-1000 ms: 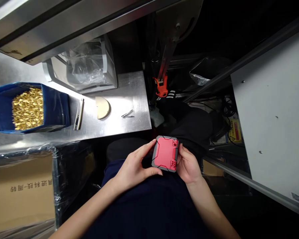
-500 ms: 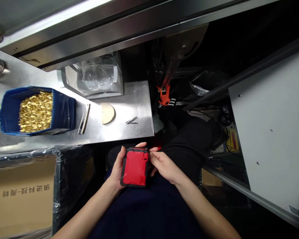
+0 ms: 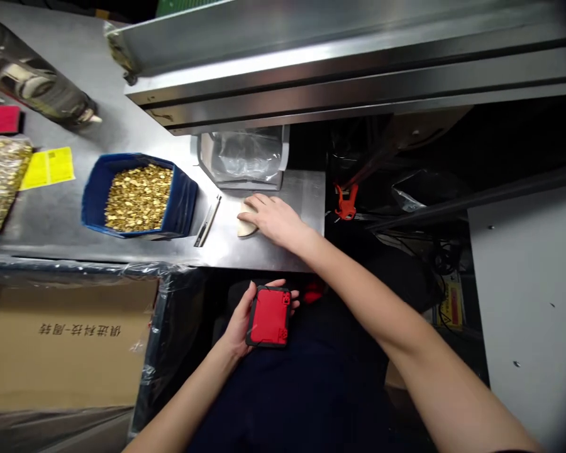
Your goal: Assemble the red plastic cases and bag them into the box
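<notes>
Down by my lap, my left hand (image 3: 242,322) clasps the flat red black-rimmed case (image 3: 268,316); my right hand (image 3: 274,218) lies flat on a cream half-round pad (image 3: 243,228) on the steel bench (image 3: 264,255), near a blue parts bin (image 3: 183,200).

- Left hand (image 3: 238,324) and right hand (image 3: 273,220): bare, with nothing worn on the fingers or wrists that show.
- Forearms: bare along their whole visible length, one on each side of the navy garment.
- Navy garment (image 3: 302,390): dark, plain, smooth cloth over belly and lap.
- Trousers (image 3: 405,277): black, dimly seen just beyond the navy garment's far edge.
</notes>
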`<state>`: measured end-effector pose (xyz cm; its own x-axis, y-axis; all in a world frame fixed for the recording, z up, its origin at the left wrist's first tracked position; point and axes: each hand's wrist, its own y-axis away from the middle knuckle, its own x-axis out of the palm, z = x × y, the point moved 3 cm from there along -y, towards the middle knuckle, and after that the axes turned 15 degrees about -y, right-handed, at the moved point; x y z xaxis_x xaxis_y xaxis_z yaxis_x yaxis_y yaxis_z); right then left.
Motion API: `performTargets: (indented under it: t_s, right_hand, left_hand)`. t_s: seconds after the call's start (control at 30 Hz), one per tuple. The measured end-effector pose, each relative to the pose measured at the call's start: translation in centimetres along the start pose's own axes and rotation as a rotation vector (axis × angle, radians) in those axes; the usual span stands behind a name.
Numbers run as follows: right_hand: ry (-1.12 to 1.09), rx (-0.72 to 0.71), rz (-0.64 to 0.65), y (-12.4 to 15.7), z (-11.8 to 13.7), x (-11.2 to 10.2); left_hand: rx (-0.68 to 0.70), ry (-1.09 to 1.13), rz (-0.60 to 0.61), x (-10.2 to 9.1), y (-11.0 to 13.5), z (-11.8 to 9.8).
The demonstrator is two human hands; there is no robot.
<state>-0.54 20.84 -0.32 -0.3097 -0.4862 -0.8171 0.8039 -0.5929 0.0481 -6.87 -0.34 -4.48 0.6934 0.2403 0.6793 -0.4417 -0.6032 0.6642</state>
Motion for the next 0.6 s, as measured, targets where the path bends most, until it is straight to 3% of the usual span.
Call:
performTargets:
  t_s: [0.13, 0.23, 0.33, 0.43, 0.53, 0.6]
  right_hand:
    - [0.054, -0.185, 0.114, -2.1, -0.2, -0.6]
    - [-0.093, -0.13, 0.074, 0.1, 1.1, -2.3]
    - [-0.515, 0.084, 0.0, 5.1, 2.6, -3.4]
    - [-1.009, 0.304, 0.013, 11.5, 3.6, -2.2]
    - [-1.065, 0.542, 0.006, 17.3, 3.8, 0.5]
    - [-1.006, 0.572, 0.03, 19.9, 4.3, 2.2]
  left_hand:
    - [0.03, 0.03, 0.01, -0.8, 0.2, 0.0]
    - [0.047, 0.058, 0.047, -1.3, 0.1, 0.1]
    - [0.05, 0.079, 0.063, -1.4, -0.3, 0.2]
    - [0.046, 0.089, 0.038, -1.3, -0.7, 0.1]
    - [0.022, 0.089, 0.008, -0.9, -1.1, -0.1]
    - [-0.003, 0.079, -0.009, -0.7, -1.5, -0.1]
